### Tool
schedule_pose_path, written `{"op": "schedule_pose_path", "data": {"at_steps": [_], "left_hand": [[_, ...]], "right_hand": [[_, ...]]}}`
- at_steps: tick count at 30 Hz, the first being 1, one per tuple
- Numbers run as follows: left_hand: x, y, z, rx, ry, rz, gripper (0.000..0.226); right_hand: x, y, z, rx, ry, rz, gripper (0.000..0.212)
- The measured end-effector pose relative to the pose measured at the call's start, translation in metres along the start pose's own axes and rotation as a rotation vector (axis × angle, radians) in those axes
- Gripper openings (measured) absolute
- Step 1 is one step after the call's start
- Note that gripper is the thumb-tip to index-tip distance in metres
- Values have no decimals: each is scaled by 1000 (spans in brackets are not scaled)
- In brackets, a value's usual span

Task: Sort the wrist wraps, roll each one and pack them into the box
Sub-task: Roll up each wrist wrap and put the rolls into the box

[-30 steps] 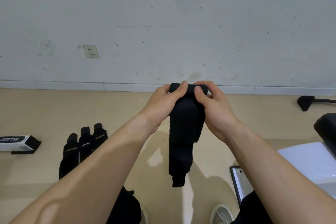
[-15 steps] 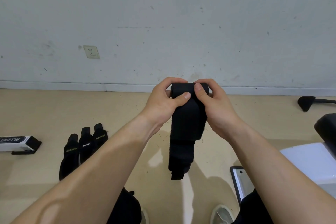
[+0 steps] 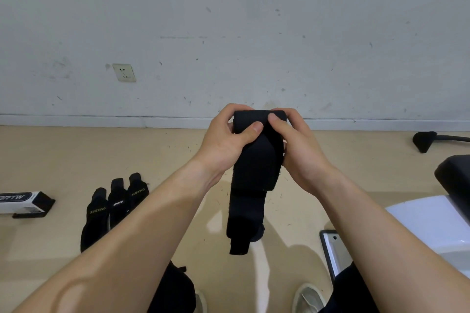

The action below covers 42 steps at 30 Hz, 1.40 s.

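Note:
A black wrist wrap (image 3: 254, 173) hangs in mid-air in front of me, its top end rolled over and its loose tail dangling toward the floor. My left hand (image 3: 226, 138) grips the rolled top from the left, thumb across its front. My right hand (image 3: 297, 145) grips it from the right, thumb pressed on the roll. Three more black wrist wraps (image 3: 112, 206) with printed logos lie side by side on the floor at the left. A white-and-black box (image 3: 23, 202) lies on the floor at the far left edge.
A white wall with a socket (image 3: 124, 72) stands close ahead. A white seat or machine part (image 3: 432, 221) with a black pad (image 3: 455, 175) is at the right. A black foot (image 3: 424, 140) lies far right. My shoes (image 3: 307, 297) show below.
The roll at the top has grown and the hanging tail has become shorter. Both hands have shifted their grip slightly around the roll.

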<state>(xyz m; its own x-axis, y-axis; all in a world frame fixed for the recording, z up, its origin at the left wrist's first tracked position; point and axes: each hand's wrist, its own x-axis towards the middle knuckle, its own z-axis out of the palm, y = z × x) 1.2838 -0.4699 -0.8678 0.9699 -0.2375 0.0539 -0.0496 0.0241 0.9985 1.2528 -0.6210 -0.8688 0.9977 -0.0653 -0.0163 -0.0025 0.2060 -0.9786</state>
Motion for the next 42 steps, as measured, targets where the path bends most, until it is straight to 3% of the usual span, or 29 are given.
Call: {"op": "schedule_pose_path", "data": {"at_steps": [3,7,11,19,27,31,35,42], "left_hand": [[0,-1,-2,24,-9,17,24],[-1,-4,-1,-10,-20,-51,27],[-1,0,2,-8,-12,-91,46],[1,-2,-1,-45,0,-68,19],[0,-3,-1,-14,-14,-52,26],[0,1,2,0,-6,-100,48],[1,0,2,-50,17,-88,30],[0,-3,1,-35,24,-23,25]], "right_hand": [[0,0,2,-59,12,-20,23],[1,2,0,-26,33,-49,13],[-1,3,0,-5,18,-49,13],[2,2,-2,20,-14,17,19],[3,3,-1,-21,11,-28,18],[1,4,-1,6,9,-34,19],[1,3,-2,56,13,-25,26],[3,3,1,-61,16,14,34]]}}
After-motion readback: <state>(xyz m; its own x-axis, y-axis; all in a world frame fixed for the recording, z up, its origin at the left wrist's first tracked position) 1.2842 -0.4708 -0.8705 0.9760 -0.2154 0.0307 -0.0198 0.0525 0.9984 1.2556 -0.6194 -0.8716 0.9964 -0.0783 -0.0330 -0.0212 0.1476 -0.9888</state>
